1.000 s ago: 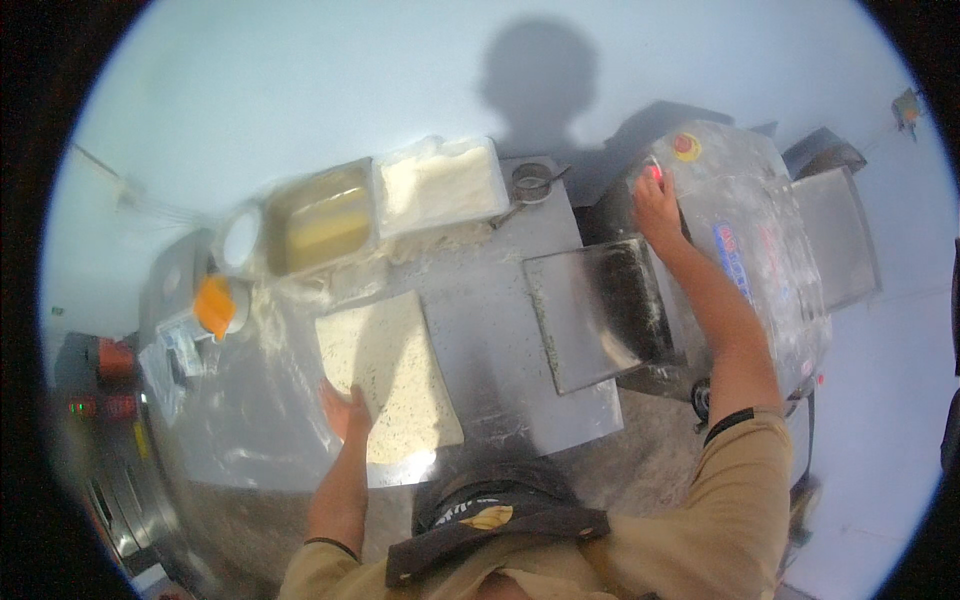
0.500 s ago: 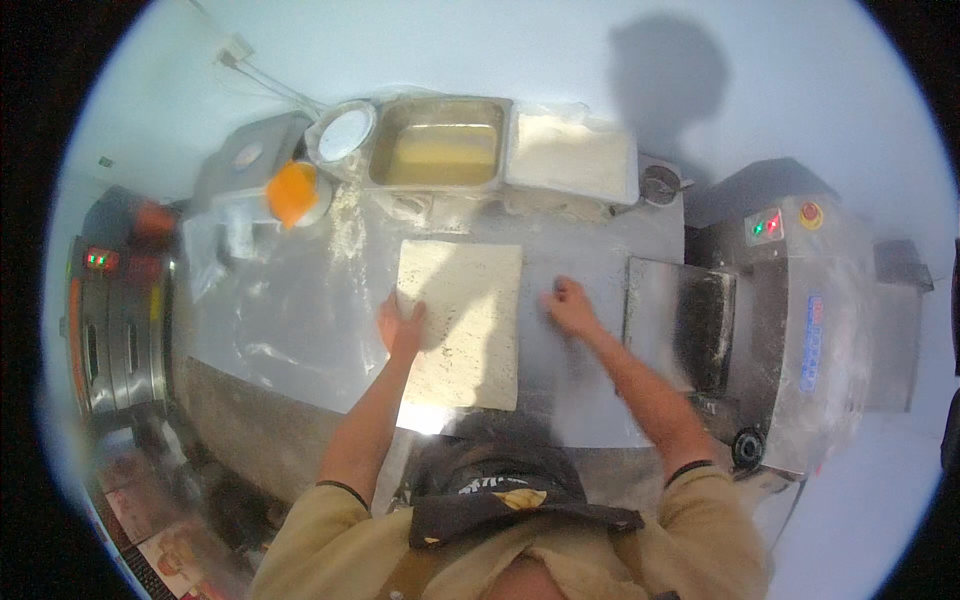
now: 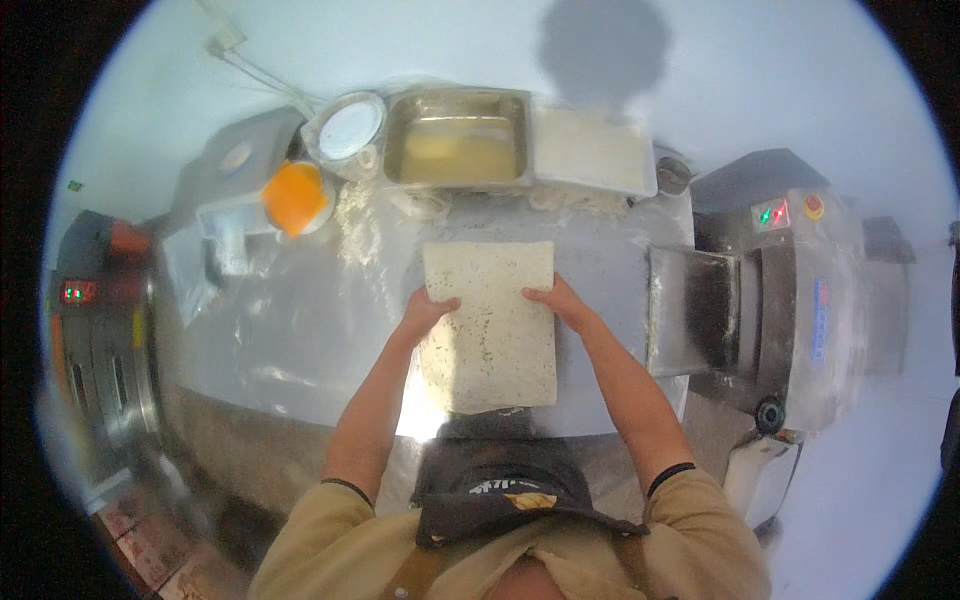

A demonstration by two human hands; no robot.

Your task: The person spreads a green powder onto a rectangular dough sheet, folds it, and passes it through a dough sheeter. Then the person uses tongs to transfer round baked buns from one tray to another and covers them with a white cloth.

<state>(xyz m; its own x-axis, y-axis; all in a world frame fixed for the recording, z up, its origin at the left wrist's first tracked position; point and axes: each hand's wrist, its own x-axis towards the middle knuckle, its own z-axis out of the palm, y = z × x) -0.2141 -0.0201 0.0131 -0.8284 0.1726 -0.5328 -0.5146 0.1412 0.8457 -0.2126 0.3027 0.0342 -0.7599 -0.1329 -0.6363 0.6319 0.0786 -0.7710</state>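
Note:
A flat rectangular sheet of dough (image 3: 490,335), pale with dark specks, lies lengthwise before me at the near edge of the metal table. My left hand (image 3: 431,312) grips its left edge, thumb on top and fingers out of sight beneath. On the opposite edge my right hand (image 3: 561,300) holds it the same way, thumb pressed on the surface. Both hands sit at about the same height, in the sheet's upper half. Whether the sheet is lifted off the table I cannot tell.
Along the back stand a steel pan (image 3: 457,140) of yellowish contents, a tray of white flour (image 3: 592,155), a white-lidded tub (image 3: 350,127) and an orange scraper (image 3: 294,197). A machine (image 3: 825,290) with a feed plate (image 3: 690,310) is at right, an oven-like unit (image 3: 105,350) at left.
My right hand, apart from the dough before, has come in and taken its right edge. My left hand still holds the left edge. The view has shifted slightly.

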